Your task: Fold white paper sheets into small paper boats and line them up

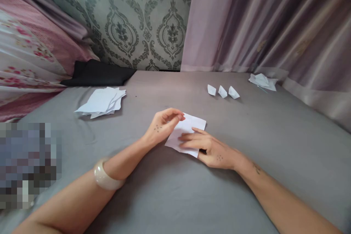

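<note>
A white sheet of paper (196, 121) lies on the grey cloth in front of me. At its upper left corner, my left hand (166, 126) is closed, with thumb and fingertips pinched together on the paper's edge. My right hand (211, 148) rests over the lower right part of the sheet with its fingers stretched out across it, and the thumb sits near the bottom edge. The fingers of the right hand are slightly blurred and hide part of the paper.
Loose white sheets (100, 101) are stacked at the left. Three small folded paper pieces (222, 91) stand in a row beyond my hands. More papers (262, 80) lie far right by the curtain (246, 22). A black cloth (101, 73) is at the back left.
</note>
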Motion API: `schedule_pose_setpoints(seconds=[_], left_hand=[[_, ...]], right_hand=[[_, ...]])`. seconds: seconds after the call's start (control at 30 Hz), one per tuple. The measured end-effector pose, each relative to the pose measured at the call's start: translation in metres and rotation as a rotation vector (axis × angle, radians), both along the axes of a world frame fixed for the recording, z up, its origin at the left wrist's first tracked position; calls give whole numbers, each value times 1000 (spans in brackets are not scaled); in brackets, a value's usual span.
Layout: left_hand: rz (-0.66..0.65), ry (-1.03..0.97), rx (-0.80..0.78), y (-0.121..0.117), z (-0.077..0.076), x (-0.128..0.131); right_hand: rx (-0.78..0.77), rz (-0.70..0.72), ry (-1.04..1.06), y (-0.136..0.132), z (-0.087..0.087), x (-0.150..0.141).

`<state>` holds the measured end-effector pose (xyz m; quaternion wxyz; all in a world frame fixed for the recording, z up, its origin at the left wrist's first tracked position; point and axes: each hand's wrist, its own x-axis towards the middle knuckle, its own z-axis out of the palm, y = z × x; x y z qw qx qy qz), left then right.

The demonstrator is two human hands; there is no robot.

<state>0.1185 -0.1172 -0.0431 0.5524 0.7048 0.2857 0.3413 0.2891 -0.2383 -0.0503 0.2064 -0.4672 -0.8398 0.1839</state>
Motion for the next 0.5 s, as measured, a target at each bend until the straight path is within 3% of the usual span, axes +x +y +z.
schedule_pose_setpoints(seconds=[0.07,0.17,0.5], left_hand=[[-77,142,92,-3,-3,0],[-84,298,224,-1,-9,-1],[-170,502,465,14,-10,-10]], right_hand=[[37,-105,-13,-3,4,1],[78,-190,-100,-6,8,1],[149,-175,-373,-6,13,18]])
